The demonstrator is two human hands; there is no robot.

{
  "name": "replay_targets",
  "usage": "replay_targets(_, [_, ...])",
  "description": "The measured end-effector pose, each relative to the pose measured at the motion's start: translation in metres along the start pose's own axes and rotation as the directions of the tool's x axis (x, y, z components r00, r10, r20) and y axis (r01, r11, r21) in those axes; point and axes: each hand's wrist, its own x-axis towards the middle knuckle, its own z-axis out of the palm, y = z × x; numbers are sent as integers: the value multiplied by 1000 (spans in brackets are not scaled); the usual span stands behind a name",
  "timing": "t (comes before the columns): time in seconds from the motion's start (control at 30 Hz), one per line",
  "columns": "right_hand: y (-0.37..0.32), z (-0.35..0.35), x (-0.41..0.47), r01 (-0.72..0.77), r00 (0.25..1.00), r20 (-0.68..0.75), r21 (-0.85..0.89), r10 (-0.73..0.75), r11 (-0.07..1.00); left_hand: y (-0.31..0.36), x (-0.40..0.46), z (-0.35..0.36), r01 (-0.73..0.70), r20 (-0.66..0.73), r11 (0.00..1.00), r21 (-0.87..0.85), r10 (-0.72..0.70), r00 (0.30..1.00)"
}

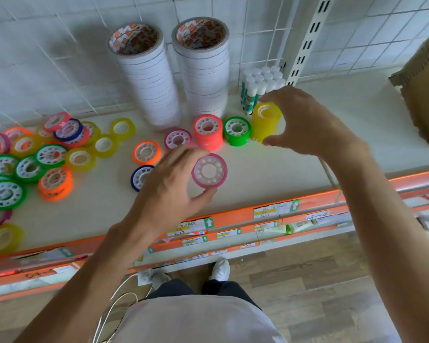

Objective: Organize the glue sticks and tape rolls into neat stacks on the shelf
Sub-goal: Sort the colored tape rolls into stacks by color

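Observation:
My left hand (pixel 174 184) grips a pink tape roll (pixel 209 170) above the front middle of the shelf (pixel 104 206). My right hand (pixel 305 122) hovers with spread fingers beside a yellow stack of tape rolls (pixel 264 121), thumb and forefinger near it without clearly touching. Left of that stack stand a green stack (pixel 237 131), a coral-red stack (pixel 208 132) and a single pink roll (pixel 177 139). Glue sticks (pixel 260 82) stand upright in a cluster behind the yellow stack. Loose coloured rolls (pixel 35 157) lie scattered at the left.
Two tall columns of white tape (pixel 149 78) (pixel 206 68) stand at the back against the wire grid. An orange roll (pixel 146 152) and a blue roll (pixel 139 178) lie near my left hand. A cardboard box (pixel 424 82) sits at the right. Orange shelf edges carry price labels (pixel 275 210).

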Motion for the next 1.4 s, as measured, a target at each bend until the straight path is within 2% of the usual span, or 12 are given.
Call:
replay_targets(0.07, [-18,23,-28,82,993,-92,72,-75,994,-10,-19,-5,39,1,999,9,-39,999])
replay_targets(0.13, [-35,52,-47,118,989,-102,152,-104,981,-23,-36,-9,103,-8,995,4,-103,995])
replay_targets(0.27, [-65,102,-58,124,989,-112,281,-96,952,-45,-46,-12,218,-70,976,5,-217,974])
replay_targets(0.37, [-86,122,-55,111,986,-155,345,-60,932,-51,-27,-9,252,-135,967,-31,-254,958])
replay_targets(0.53, [-101,129,-42,107,981,-188,342,-43,934,-59,11,4,285,-221,958,-22,-283,933])
replay_targets(0.67, [-98,135,-35,95,970,-243,295,-22,951,-64,26,10,295,-239,955,6,-285,928])
replay_targets(0.83, [-97,147,-37,75,955,-295,302,18,950,-67,35,12,323,-239,943,78,-297,925])
replay_targets(1.0, [-97,152,-41,63,928,-368,327,65,943,-70,38,11,341,-207,938,65,-321,924])
replay_targets(1.4, [-99,152,-39,57,930,-361,318,66,946,-72,41,13,362,-170,931,46,-350,921])
